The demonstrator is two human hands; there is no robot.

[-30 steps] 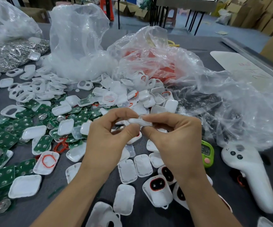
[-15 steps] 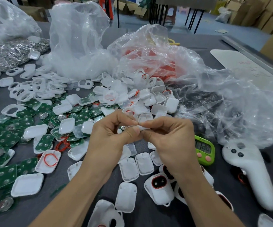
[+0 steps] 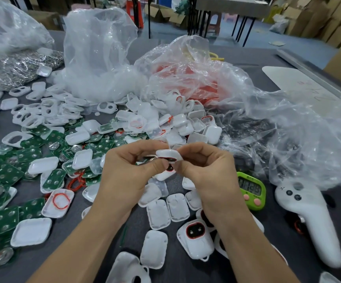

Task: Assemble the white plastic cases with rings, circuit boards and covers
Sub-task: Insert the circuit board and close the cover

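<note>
Head view: at frame centre the left hand (image 3: 128,172) and right hand (image 3: 206,170) meet, both pinching one white case (image 3: 169,155) between them. Its long axis runs left-right, equally near each. The pile of white parts (image 3: 194,116) lies beyond.

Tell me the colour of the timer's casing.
The timer is lime green; the head view shows it.
</note>
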